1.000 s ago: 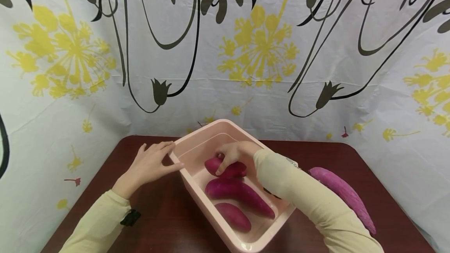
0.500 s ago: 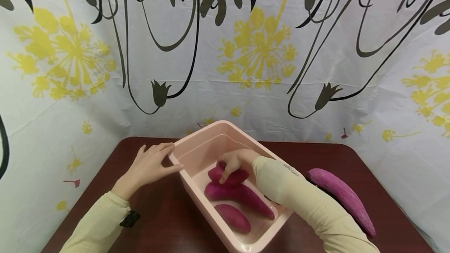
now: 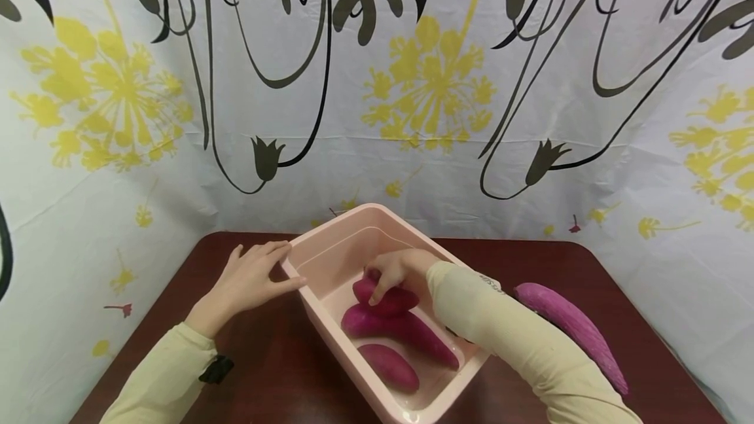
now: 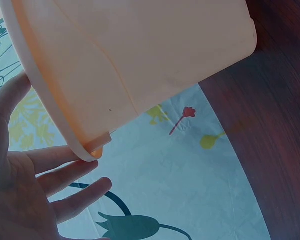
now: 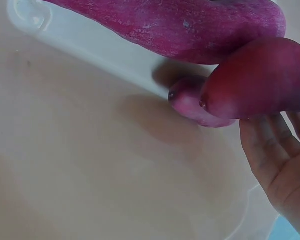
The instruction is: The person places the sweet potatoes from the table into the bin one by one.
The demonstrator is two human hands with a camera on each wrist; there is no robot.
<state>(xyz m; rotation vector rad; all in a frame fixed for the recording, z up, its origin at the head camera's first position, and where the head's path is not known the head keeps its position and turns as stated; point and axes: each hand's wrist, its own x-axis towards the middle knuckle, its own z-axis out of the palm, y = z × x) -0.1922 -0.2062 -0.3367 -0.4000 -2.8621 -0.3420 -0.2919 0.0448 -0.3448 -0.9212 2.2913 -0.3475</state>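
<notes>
your right hand point(image 3: 396, 271) is down inside the pink tub point(image 3: 330, 250), fingers curled over the top sweet potato point(image 3: 385, 300), which lies across a longer sweet potato point(image 3: 400, 332) beneath it. in the right wrist view the fingers point(image 5: 270, 145) sit under the rounded end of that top sweet potato point(image 5: 260, 82), so the grip reads as a loose hold around it, not a tight pinch. a third, smaller sweet potato point(image 3: 389, 366) lies alone at the near end of the tub floor, apart from the other two. your left hand point(image 3: 250, 280) rests against the tub's left outer wall with fingers straight and spread, thumb tip at the rim; the left wrist view shows the fingers point(image 4: 60, 172) extended just under the rim lip of the tub point(image 4: 140, 60), holding nothing. the tub stands on the dark red-brown counter point(image 3: 271, 358), turned at an angle to its edge. one long, paler purple sweet potato point(image 3: 571, 329) lies on the counter outside the tub, to the right, partly behind your right sleeve point(image 3: 518, 345). a floral printed sheet point(image 3: 412, 84) hangs behind the counter.
</notes>
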